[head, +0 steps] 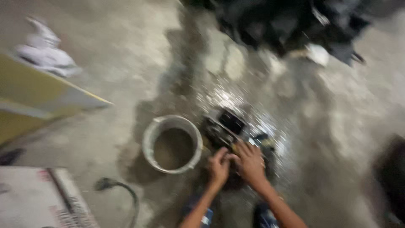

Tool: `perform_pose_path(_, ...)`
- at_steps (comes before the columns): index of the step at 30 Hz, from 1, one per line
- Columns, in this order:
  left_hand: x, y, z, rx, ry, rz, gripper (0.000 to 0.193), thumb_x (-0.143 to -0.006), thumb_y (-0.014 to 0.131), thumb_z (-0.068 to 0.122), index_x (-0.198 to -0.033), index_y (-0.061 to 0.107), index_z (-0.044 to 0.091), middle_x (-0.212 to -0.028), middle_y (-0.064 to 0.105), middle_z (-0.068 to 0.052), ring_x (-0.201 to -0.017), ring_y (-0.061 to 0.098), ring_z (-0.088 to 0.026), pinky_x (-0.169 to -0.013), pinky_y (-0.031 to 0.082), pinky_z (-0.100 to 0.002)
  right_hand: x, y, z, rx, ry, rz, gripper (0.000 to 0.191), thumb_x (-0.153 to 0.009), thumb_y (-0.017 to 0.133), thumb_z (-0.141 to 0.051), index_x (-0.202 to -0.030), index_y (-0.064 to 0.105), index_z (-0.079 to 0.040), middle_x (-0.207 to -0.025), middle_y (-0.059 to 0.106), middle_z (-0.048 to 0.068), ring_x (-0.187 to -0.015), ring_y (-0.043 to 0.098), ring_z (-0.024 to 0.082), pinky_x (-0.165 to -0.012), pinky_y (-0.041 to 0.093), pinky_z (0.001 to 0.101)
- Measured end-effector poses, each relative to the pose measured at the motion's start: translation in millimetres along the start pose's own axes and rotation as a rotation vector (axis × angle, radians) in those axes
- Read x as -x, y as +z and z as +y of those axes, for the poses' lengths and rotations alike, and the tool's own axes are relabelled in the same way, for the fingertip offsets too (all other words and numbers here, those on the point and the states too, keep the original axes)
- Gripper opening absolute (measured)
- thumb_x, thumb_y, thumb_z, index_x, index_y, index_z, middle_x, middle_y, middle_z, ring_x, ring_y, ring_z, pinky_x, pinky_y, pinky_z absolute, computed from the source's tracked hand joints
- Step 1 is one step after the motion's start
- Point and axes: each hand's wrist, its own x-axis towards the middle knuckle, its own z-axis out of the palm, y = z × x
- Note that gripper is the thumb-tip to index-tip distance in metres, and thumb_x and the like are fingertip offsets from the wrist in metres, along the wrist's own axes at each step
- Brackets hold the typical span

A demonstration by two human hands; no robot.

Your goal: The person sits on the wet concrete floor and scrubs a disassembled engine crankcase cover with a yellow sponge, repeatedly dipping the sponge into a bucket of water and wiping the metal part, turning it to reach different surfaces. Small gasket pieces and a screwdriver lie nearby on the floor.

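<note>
While both hands [236, 164] are gripping a dark part [223, 126], closed on it, fingers could be slipping on wet floor [126, 76] beside the bucket [172, 143].

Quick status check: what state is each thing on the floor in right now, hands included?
Left hand: on the dark part, grip unclear in the blur.
Right hand: on the dark part, grip unclear.
Dark part: on the floor, wet and shiny around it.
Bucket: upright, open, murky inside.
Floor: concrete, wet patches.
White rag: crumpled on the floor.
Cable: lying loose.
</note>
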Motion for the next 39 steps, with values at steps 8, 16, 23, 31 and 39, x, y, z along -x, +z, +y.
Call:
perform_pose_path(8,7,0,8,-0.184,-0.121,-0.021,0.041,-0.102,0.06,0.034,-0.133,0.069,0.009,-0.109,0.074,-0.019,-0.098,0.069,-0.033,-0.089,0.053,-0.041,-10,-23,-20,-0.07,0.278,-0.125,0.064,-0.097,0.049,-0.064,-0.142,0.059,-0.019,-0.157,0.048,0.0,-0.149,0.037,0.031,-0.109,0.019,0.0775)
perform_pose_path(16,12,-4,-1,-0.166,0.037,-0.011,0.04,-0.105,0.058,0.029,-0.136,0.066,0.005,-0.126,0.071,-0.02,-0.109,0.065,-0.036,-0.098,0.047,-0.045,10,-19,-27,-0.148,0.215,-0.006,0.074,-0.091,0.05,-0.068,-0.144,0.059,-0.017,-0.157,0.048,0.001,-0.147,0.036,0.032,-0.109,0.017,0.0767)
perform_pose_path(23,12,-2,-3,-0.154,-0.05,0.026,0.041,-0.103,0.059,0.031,-0.134,0.068,0.007,-0.119,0.072,-0.018,-0.105,0.066,-0.034,-0.096,0.049,-0.043,8,-12,-19,-0.13,0.223,-0.054,0.076,-0.096,0.049,-0.068,-0.148,0.056,-0.013,-0.159,0.048,0.002,-0.149,0.037,0.033,-0.112,0.015,0.0755)
perform_pose_path(31,17,0,-6,-0.225,-0.042,0.115,0.035,-0.101,0.062,0.032,-0.127,0.073,0.012,-0.11,0.075,-0.017,-0.1,0.068,-0.033,-0.09,0.053,-0.043,9,-14,-8,-0.025,0.091,-0.063,0.076,-0.091,0.049,-0.072,-0.143,0.059,-0.017,-0.154,0.051,-0.002,-0.149,0.038,0.029,-0.114,0.013,0.0771)
perform_pose_path(39,16,-2,3,-0.262,0.018,0.095,0.032,-0.101,0.062,0.033,-0.127,0.072,0.017,-0.103,0.075,-0.016,-0.096,0.068,-0.035,-0.087,0.054,-0.046,13,-33,-6,-0.007,0.045,-0.079,0.078,-0.089,0.05,-0.07,-0.145,0.057,-0.016,-0.155,0.05,0.0,-0.143,0.039,0.03,-0.105,0.02,0.0783)
